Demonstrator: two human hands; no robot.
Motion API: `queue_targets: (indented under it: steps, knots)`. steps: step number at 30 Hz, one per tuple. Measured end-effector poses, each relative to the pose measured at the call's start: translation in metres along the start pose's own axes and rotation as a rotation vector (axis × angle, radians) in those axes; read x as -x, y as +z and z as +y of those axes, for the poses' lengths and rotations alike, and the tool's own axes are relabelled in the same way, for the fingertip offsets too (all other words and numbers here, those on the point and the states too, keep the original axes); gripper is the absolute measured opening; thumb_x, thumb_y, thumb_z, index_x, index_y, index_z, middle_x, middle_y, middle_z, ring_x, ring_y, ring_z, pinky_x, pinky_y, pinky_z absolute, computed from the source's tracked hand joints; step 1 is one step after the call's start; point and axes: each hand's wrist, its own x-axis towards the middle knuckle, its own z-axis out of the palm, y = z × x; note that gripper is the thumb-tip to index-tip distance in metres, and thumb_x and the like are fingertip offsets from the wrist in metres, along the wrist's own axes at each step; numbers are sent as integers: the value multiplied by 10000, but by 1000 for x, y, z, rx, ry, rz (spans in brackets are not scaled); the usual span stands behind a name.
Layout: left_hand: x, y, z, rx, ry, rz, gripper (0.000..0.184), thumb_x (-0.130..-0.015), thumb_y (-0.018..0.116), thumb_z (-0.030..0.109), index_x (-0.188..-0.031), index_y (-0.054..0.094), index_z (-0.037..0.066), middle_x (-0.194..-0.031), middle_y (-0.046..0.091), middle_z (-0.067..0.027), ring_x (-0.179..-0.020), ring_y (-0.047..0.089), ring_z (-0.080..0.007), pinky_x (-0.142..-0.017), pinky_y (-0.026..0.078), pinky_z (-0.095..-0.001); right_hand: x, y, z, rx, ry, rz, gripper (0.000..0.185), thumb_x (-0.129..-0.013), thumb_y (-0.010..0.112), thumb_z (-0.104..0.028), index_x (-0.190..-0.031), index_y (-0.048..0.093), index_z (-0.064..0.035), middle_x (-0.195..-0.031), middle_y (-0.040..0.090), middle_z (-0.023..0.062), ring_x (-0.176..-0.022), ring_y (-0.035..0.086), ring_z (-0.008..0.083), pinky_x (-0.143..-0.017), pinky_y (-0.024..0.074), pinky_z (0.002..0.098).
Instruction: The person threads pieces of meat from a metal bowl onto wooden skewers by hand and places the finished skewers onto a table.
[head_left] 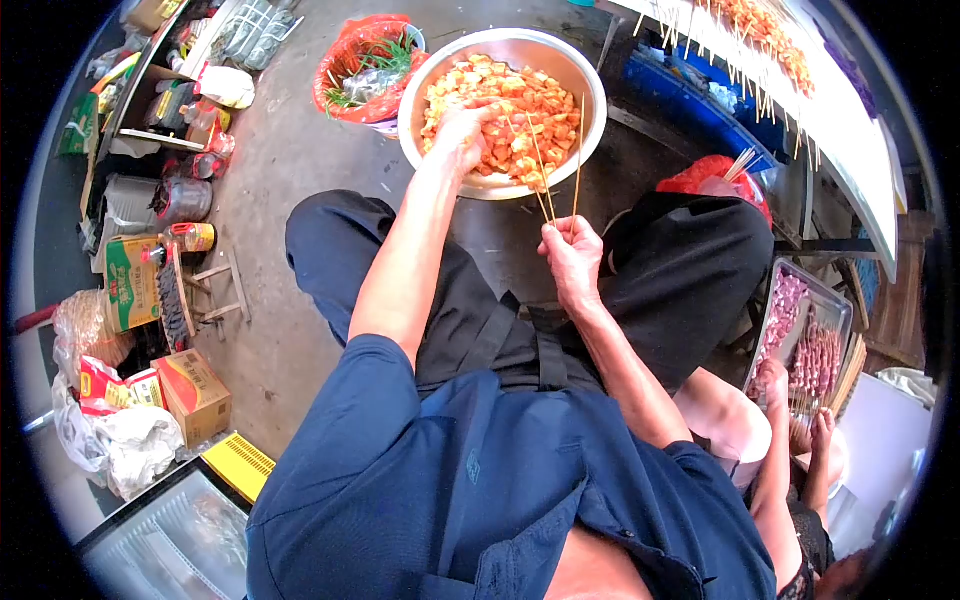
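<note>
A large steel bowl (pixel 594 70) stands in front of me, holding many orange-red marinated meat pieces (pixel 500 85). My left hand (pixel 463 138) reaches over the bowl's left side and touches the meat, its fingers partly hidden among the pieces. Just below the bowl's right edge, my right hand (pixel 572 255) is closed around the lower ends of a few thin wooden skewers (pixel 579 165). Their upper parts fan out over the meat and look bare.
A red-lined bucket (pixel 335 70) with greens adjoins the bowl. Loaded skewers (pixel 765 40) lie on a white table (pixel 850 130) at the upper right. A co-worker's hands (pixel 772 385) are by a meat tray (pixel 843 300) at the right. Bottles and boxes (pixel 195 395) line the left.
</note>
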Motion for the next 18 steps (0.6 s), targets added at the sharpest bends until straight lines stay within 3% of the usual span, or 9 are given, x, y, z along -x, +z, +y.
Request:
queue_targets:
  steps: [7, 9, 18]
  knots:
    - [7, 10, 7, 48, 32, 87, 296, -848, 527, -45, -1139, 474, -38, -1047, 598, -166, -907, 627, -295, -745, 559, -404, -1, -2, -2, 34, -16, -2, 97, -833, 607, -90, -802, 567, -7, -622, 588, 17, -545, 529, 62, -501, 412, 211]
    - [7, 9, 6, 28, 91, 3, 281, -852, 533, -37, -1128, 484, -42, -1045, 598, -162, -903, 626, -302, -740, 558, -407, -2, -3, -3, 67, -14, -14, 100, -830, 607, -93, -803, 567, -6, -622, 590, 21, -546, 533, 68, -506, 418, 216]
    - [14, 22, 2, -6, 197, 70, 232, -833, 568, -49, -1062, 533, -44, -991, 612, -149, -847, 643, -277, -710, 564, -391, -4, -5, -3, 43, 19, 4, 109, -828, 609, -98, -801, 562, -3, -618, 589, 26, -543, 533, 71, -501, 416, 222]
